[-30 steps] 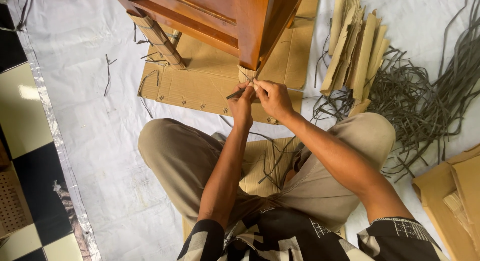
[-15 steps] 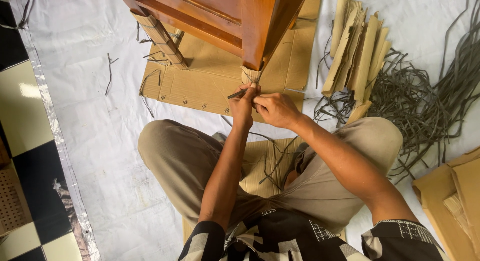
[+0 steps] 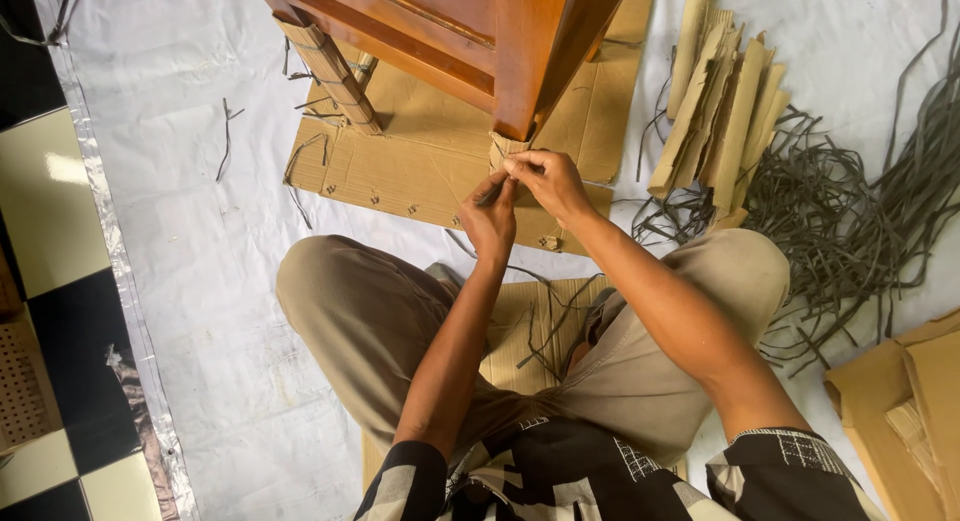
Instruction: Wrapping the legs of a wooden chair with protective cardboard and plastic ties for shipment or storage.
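A brown wooden furniture leg (image 3: 522, 51) stands on flat cardboard (image 3: 400, 166), its foot wrapped in a cardboard strip (image 3: 503, 147). My left hand (image 3: 489, 219) and my right hand (image 3: 546, 181) meet just below that wrapped foot. Both pinch a thin dark strap (image 3: 492, 192) that runs around the wrap. My fingertips hide most of the strap. A second leg (image 3: 330, 71) at the left is also wrapped in cardboard and bound with dark straps.
Folded cardboard strips (image 3: 718, 106) are piled at upper right beside a tangle of dark straps (image 3: 850, 211). More cardboard (image 3: 910, 401) lies at lower right. I sit cross-legged on a white sheet (image 3: 190, 241); checkered tiles (image 3: 45, 311) run along the left.
My right hand has moved up to the wrapped foot and my left hand has slid slightly down. The free strap end sticking out left is now tucked between my fingers.
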